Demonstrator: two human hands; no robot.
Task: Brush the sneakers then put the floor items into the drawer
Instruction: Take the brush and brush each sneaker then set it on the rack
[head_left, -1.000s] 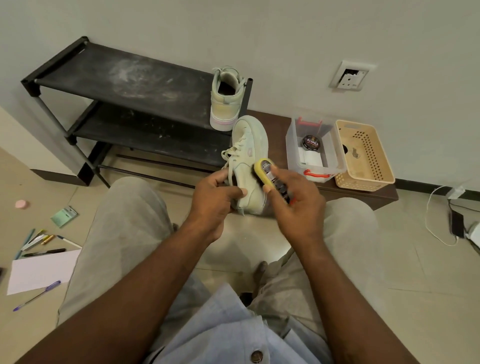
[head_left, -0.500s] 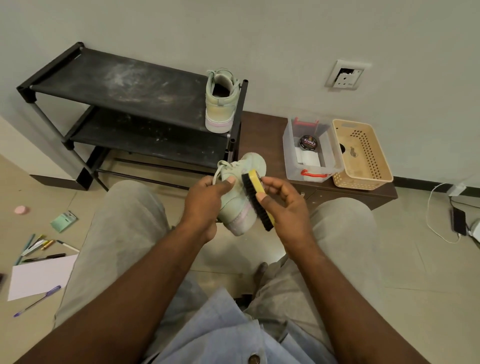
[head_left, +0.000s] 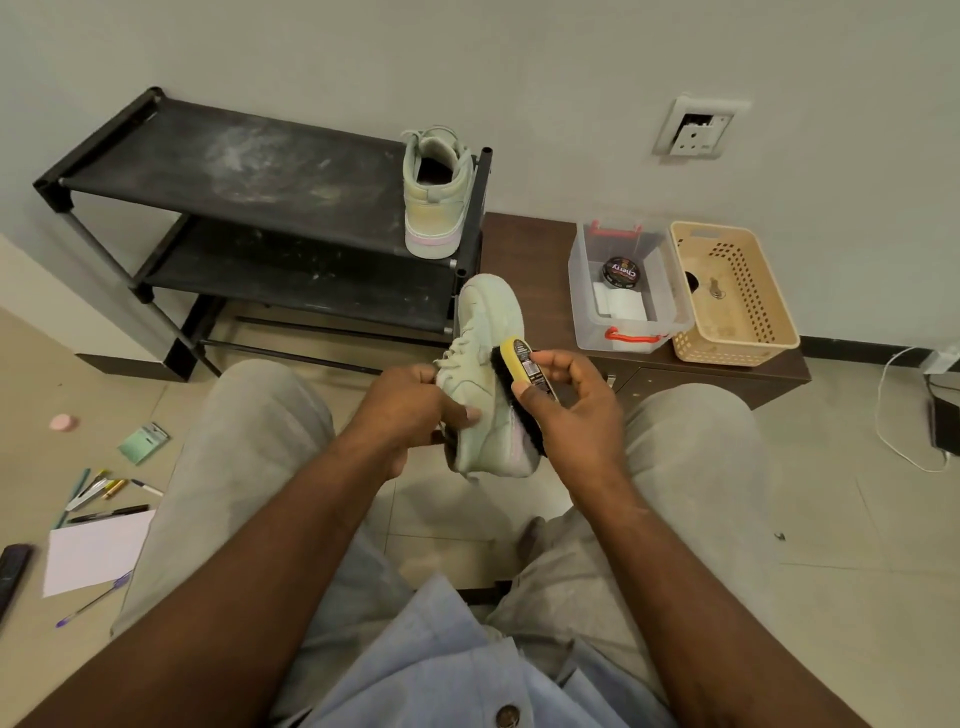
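Sneaker (head_left: 485, 332) gripped in your left hand (head_left: 410, 410); right hand (head_left: 576, 410) grips brush (head_left: 521, 364) against its side. Lay bristles flat, use short strokes, brace sneaker firmly.

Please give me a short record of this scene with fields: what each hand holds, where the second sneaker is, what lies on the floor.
left hand: holds a pale green sneaker
right hand: holds a yellow-backed shoe brush, bristles against that sneaker's side
second sneaker: on the black shoe rack's top shelf, heel toward the camera
floor: pens and a white paper sheet, to the person's left
cabinet top: clear box holding a polish tin, beige basket beside it
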